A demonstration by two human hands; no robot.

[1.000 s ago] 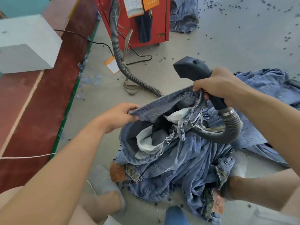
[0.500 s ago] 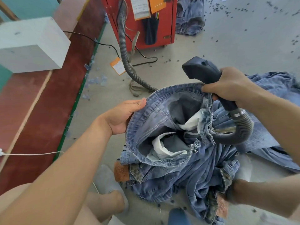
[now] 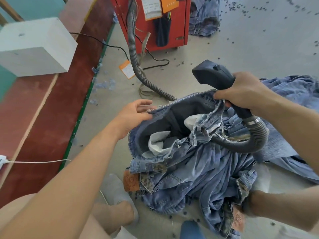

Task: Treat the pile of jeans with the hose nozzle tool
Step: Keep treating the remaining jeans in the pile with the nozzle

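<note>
Bare forearms, no sleeves seen on either arm. Legs bare too, and a plain grey slipper (image 3: 119, 195) is worn on one foot.

Garment workshop: jeans pile (image 3: 198, 178), red machine (image 3: 176, 31), littered concrete floor (image 3: 250, 49).

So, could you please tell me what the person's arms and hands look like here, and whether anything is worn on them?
Both forearms are bare as far as the frame shows: no sleeve, cuff or glove in view. The left hand and the right hand carry no ring, watch or wristband that I can see. No markings or tape show on either arm.
</note>
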